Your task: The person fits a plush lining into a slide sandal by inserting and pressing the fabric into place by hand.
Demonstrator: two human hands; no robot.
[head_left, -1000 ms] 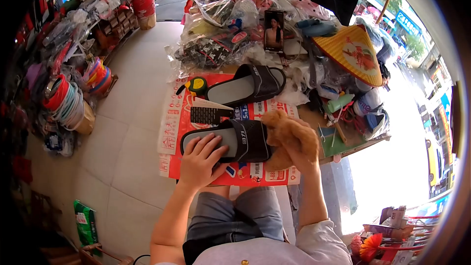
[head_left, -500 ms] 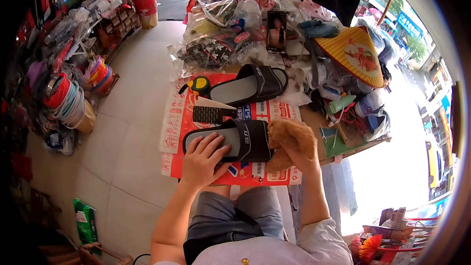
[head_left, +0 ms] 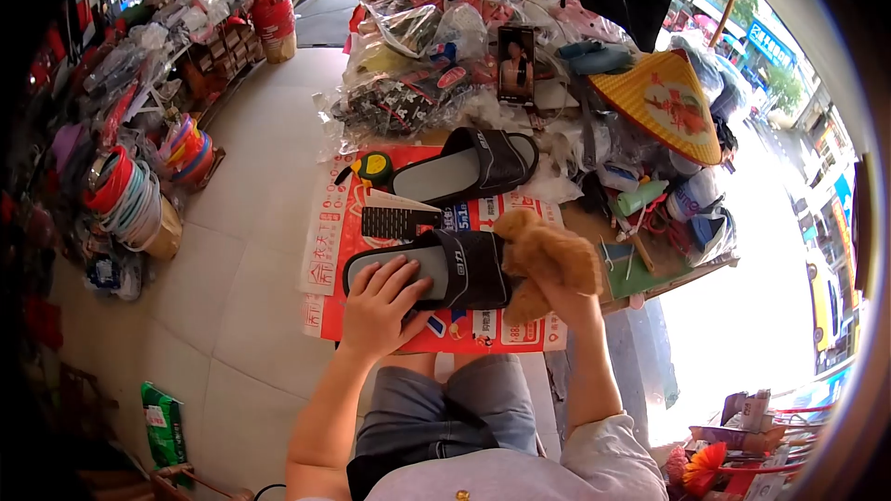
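Observation:
The nearer black slide sandal with a grey footbed lies on red-and-white printed sheets, toe to the right. My left hand holds it at the heel end, fingers over the footbed and thumb along its near side. In my right hand is a brown fuzzy cloth, bunched up and pressed against the sandal's toe; its covered fingers are partly hidden. Behind lies the matching slide sandal, untouched. Between the two sandals is a card with a black grid pattern.
A yellow-and-black tape measure sits by the far sandal. Plastic-wrapped goods, a propped phone and a yellow conical hat crowd the back. A green bottle and tools lie at the right.
My right hand has turned slightly, and the brown fuzzy cloth has shifted up and bunched differently at the sandal's toe. My left hand stays on the sandal.

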